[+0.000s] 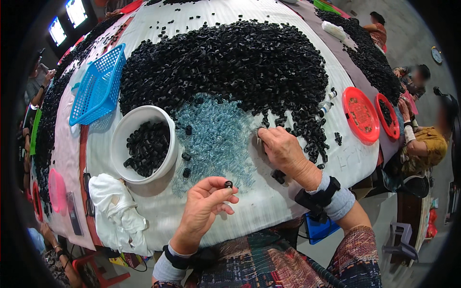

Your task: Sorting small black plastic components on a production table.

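Observation:
My left hand (204,205) is raised over the near side of the table and pinches a small black cylindrical piece (228,184) between thumb and forefinger. Its hollow end shows. My right hand (286,150) is closed, thumb against fingers, low over the cloth at the right edge of a heap of tiny clear bluish pieces (209,137). Whatever its fingertips hold is too small to make out. A big pile of black pieces (225,67) lies behind that heap. Left of it, a white bowl (119,149) contains many more black pieces.
A blue perforated basket (94,91) stands at the left, and a crumpled white cloth (115,213) lies near the front edge. Red trays (369,138) sit at the right. Small bottles (325,109) lie beside the pile. Co-workers, including one in yellow (428,150), sit around neighbouring tables.

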Demonstrator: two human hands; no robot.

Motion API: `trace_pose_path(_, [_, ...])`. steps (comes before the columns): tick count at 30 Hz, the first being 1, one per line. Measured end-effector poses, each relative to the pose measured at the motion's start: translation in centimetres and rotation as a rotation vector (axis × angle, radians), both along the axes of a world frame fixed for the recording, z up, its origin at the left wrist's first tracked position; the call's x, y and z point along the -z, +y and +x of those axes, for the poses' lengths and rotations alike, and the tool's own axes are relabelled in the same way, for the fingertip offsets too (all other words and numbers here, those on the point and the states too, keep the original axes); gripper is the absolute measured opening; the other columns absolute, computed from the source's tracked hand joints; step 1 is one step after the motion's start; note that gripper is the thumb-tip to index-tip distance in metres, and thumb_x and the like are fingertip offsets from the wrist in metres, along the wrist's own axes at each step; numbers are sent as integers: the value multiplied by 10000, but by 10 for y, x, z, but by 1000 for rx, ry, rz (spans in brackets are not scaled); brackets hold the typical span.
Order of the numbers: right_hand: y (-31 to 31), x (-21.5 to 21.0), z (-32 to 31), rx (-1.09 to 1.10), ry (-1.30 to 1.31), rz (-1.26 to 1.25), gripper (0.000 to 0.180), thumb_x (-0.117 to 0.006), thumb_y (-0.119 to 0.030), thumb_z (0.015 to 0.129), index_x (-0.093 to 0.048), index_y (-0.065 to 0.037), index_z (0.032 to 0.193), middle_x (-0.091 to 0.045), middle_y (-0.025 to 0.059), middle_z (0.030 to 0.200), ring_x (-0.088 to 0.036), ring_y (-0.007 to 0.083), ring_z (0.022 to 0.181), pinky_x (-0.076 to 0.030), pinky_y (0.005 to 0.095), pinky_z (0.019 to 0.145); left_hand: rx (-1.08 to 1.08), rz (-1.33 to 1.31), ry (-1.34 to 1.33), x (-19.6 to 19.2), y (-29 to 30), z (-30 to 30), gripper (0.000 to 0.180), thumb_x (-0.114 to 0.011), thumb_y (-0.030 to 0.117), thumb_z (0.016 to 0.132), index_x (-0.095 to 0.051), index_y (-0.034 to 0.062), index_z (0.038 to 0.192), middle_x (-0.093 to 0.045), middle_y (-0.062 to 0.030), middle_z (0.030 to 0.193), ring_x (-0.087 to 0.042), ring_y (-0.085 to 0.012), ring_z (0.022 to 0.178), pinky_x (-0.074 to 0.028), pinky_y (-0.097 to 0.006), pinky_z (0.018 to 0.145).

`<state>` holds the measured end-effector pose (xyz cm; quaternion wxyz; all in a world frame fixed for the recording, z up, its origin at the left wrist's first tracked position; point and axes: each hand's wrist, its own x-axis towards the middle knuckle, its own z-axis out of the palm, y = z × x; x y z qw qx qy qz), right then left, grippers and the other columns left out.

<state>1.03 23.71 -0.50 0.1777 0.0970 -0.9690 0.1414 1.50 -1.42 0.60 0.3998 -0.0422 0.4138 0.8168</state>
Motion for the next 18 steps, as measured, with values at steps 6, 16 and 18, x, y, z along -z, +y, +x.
trace_pose_path(6, [0, -10, 0, -77, 31, -85, 306, -585, 53, 706, -547, -37, 996, -580, 103, 783, -576, 269, 718, -490, 343, 619, -13, 17, 28, -2, 5, 1, 194, -650, 17, 846, -577, -17, 1022, -663, -139, 925, -670, -185, 780, -559, -269, 573])
trace_pose_path(16, [-64, -48, 42, -158, -258, -1265, 323, -605, 59, 819, -554, 0, 1133, -615, 64, 1008, -618, 121, 909, -548, 240, 748, -20, -45, 140, -15, 16, 9, 184, -617, 6, 851, -574, -6, 1029, -662, -141, 937, -660, -190, 785, -532, -256, 605])
trace_pose_path(18, [-68, -47, 48, -148, -259, -1325, 317, -611, 63, 818, -558, 3, 1125, -620, 67, 1003, -622, 124, 915, -550, 243, 756, -36, -45, 158, -16, 17, 12, 181, -617, 7, 854, -574, -7, 1029, -663, -134, 936, -660, -187, 784, -531, -254, 609])
